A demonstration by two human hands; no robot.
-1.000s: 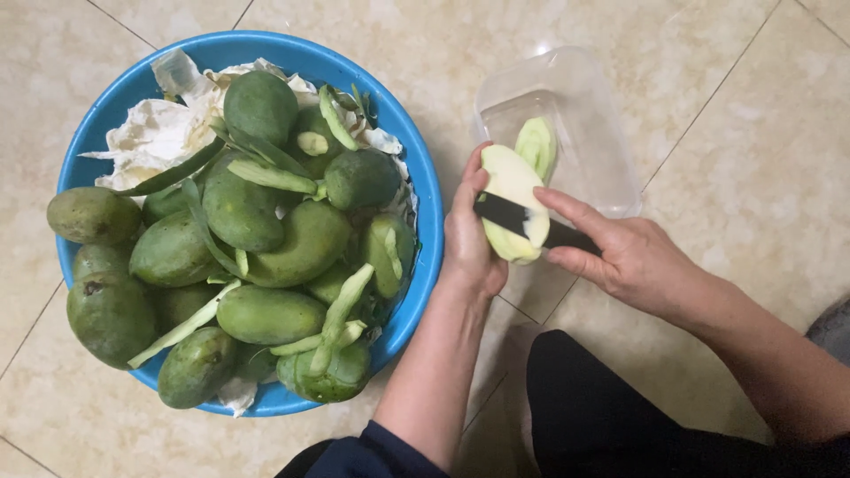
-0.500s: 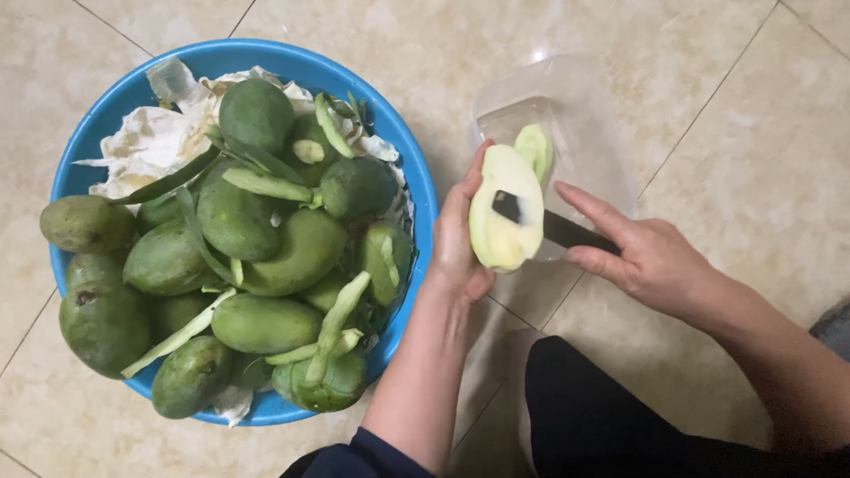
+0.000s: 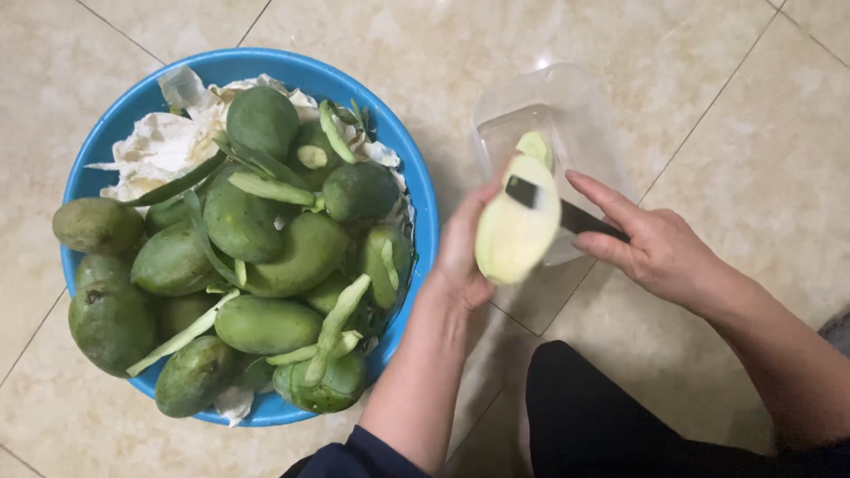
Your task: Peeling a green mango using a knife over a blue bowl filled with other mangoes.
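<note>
**Peeled mango held over clear tub, peeler on its top end**

Floor (image 3: 726, 115): pale beige tiles w/ thin dark grout lines, fills the whole view.

Blue basin (image 3: 423, 208): round plastic, sits on floor at left, piled w/ green mangoes (image 3: 305, 252), most unpeeled. Long green peel strips (image 3: 270, 188) lie across the pile; crumpled white paper (image 3: 164, 146) at the back of the basin, a bit more poking out at the near rim. Two mangoes at far left hang over the rim.

Dark trouser leg (image 3: 584, 416) at bottom centre-right; dark blue sleeve (image 3: 345, 460) at bottom edge.

Clear tub (image 3: 575, 115): see-through plastic box on floor, right of basin, just behind the hands. One pale green piece (image 3: 536, 144) lies inside it.

Left hand (image 3: 460, 252): fingers closed round the peeled mango (image 3: 513, 235), gripping it from the left/back side. Mango is pale yellow-green, no skin showing on the facing side, held up in the air in front of the tub's near edge, between basin and right hand.

Right hand (image 3: 660, 252): fingers closed on the black peeler (image 3: 567, 212), index finger stretched out above it. Peeler head rests on the mango's upper end; handle runs back into the palm. Slight blur on the left hand & fruit.
</note>
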